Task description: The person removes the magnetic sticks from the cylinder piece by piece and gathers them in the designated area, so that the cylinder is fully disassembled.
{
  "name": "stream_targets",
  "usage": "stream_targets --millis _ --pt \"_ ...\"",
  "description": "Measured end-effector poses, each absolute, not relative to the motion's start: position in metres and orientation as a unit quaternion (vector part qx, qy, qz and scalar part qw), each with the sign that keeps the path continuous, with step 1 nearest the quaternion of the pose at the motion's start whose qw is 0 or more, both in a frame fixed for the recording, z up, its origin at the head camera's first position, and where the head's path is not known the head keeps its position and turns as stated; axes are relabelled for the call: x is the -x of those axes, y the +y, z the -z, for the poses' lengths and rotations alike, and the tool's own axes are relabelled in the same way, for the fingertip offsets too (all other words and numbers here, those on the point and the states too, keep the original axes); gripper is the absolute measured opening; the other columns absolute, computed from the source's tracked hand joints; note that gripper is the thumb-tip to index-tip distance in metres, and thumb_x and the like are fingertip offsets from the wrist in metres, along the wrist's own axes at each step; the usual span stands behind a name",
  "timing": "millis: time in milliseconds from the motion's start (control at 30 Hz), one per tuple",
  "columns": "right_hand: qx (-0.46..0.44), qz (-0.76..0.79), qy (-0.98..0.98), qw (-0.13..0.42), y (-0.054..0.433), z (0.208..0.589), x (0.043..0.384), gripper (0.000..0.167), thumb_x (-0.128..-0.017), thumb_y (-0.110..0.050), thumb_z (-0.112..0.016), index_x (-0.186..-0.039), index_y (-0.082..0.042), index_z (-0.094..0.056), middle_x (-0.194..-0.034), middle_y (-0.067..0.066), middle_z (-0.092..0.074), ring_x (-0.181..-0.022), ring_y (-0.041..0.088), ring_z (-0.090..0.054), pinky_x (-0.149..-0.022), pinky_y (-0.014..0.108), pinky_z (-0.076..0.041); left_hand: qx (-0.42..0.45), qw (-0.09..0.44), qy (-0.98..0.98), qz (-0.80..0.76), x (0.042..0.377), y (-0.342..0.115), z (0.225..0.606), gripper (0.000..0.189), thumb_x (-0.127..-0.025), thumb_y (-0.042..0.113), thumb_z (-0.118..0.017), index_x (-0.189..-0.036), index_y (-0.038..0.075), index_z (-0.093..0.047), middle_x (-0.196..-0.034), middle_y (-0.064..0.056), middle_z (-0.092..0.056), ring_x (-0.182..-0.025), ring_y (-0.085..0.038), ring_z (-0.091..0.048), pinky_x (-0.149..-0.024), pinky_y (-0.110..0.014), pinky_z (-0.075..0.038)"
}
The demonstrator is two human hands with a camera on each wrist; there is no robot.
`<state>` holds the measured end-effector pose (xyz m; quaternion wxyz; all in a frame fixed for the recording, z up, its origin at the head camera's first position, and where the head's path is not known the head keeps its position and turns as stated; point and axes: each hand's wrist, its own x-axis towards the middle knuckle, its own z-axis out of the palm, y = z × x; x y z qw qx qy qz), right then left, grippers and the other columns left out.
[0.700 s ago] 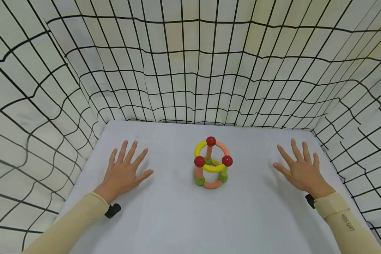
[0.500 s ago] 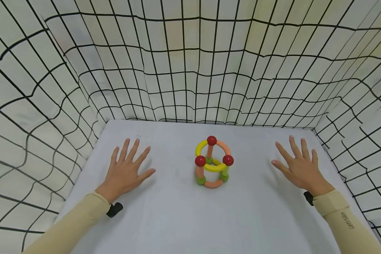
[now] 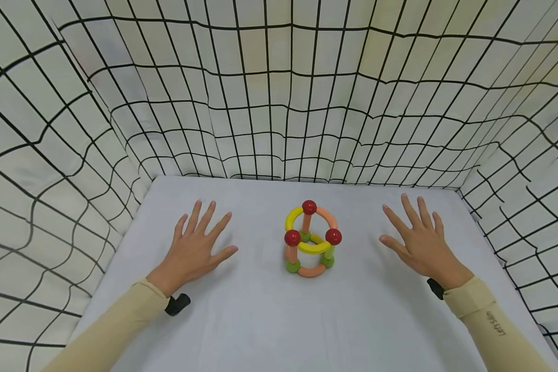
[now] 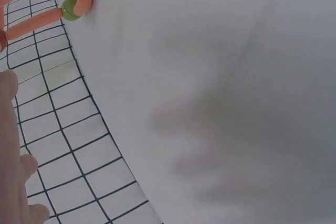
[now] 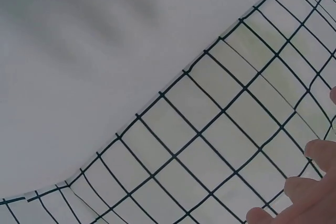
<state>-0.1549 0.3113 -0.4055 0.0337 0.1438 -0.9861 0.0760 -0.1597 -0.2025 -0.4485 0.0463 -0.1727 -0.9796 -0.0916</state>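
Note:
A wooden rattle toy [image 3: 312, 248] stands on the white tabletop, built of red and green balls joined by yellow, orange and green bars. To its left my left hand [image 3: 191, 253] hovers palm down, fingers spread, holding nothing. On the other side my right hand [image 3: 423, 245] is spread the same way, apart from the toy. Part of the rattle toy [image 4: 44, 3] shows at the upper left of the left wrist view, with the left hand's fingers [image 4: 9, 145] at the edge. Some right-hand fingers [image 5: 310, 182] appear at the lower right of the right wrist view.
White walls with a black grid net [image 3: 288, 103] enclose the white table [image 3: 279, 320] at the back and both sides. Black straps with a small device [image 3: 177, 305] sit at the wrists, beside beige sleeves [image 3: 121, 325].
Both hands have moved inward toward the rattle toy, the left hand to the right and the right hand to the left. The toy stays in place.

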Motion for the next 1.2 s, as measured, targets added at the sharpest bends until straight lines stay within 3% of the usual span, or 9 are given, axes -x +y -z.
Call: stream_targets --millis 300,533,767,933,1200 --pt "-0.200 -0.086 -0.970 0.106 0.297 0.407 0.158 0.072 -0.099 -0.055 -0.061 -0.159 -0.021 -0.039 -0.172 0.021 -0.022 -0.160 0.049 -0.011 -0.115 0.075 -0.021 0.189 0.055 -0.975 0.101 0.161 -0.187 0.446 0.078 -0.098 0.066 -0.055 -0.162 0.027 -0.035 -0.174 -0.017 -0.017 -0.163 -0.044 -0.001 -0.125 -0.069 -0.012" --pt "-0.246 -0.148 -0.943 0.168 0.285 0.409 0.158 0.070 -0.095 -0.050 -0.069 -0.150 -0.012 -0.050 -0.159 0.021 -0.042 -0.147 0.045 -0.036 -0.111 0.070 -0.029 0.234 0.084 -0.959 0.132 0.164 -0.173 0.446 0.076 -0.097 0.057 -0.063 -0.160 0.023 -0.039 -0.172 -0.017 -0.024 -0.162 -0.045 -0.009 -0.120 -0.068 -0.028" --pt "-0.269 -0.221 -0.920 0.178 0.267 0.408 0.157 0.069 -0.092 -0.041 -0.077 -0.147 -0.009 -0.052 -0.151 0.019 -0.049 -0.141 0.042 -0.041 -0.111 0.071 -0.032 0.275 0.120 -0.934 0.194 0.166 -0.159 0.445 0.073 -0.096 0.046 -0.070 -0.157 0.019 -0.042 -0.167 -0.014 -0.034 -0.156 -0.040 -0.030 -0.116 -0.069 -0.038" --pt "-0.273 -0.256 -0.910 0.179 0.253 0.405 0.155 0.070 -0.085 -0.029 -0.085 -0.145 -0.009 -0.054 -0.147 0.016 -0.054 -0.138 0.037 -0.045 -0.111 0.066 -0.036 0.281 0.130 -0.915 0.257 0.165 -0.149 0.444 0.069 -0.095 0.037 -0.073 -0.154 0.014 -0.046 -0.160 -0.015 -0.043 -0.145 -0.036 -0.045 -0.117 -0.060 -0.043" --pt "-0.272 -0.296 -0.895 0.194 0.232 0.407 0.151 0.067 -0.076 -0.017 -0.091 -0.136 -0.011 -0.062 -0.136 0.014 -0.062 -0.131 0.034 -0.053 -0.107 0.064 -0.042 0.281 0.122 -0.891 0.335 0.161 -0.130 0.441 0.062 -0.096 0.029 -0.074 -0.149 0.011 -0.049 -0.149 -0.010 -0.052 -0.135 -0.028 -0.056 -0.110 -0.049 -0.054"
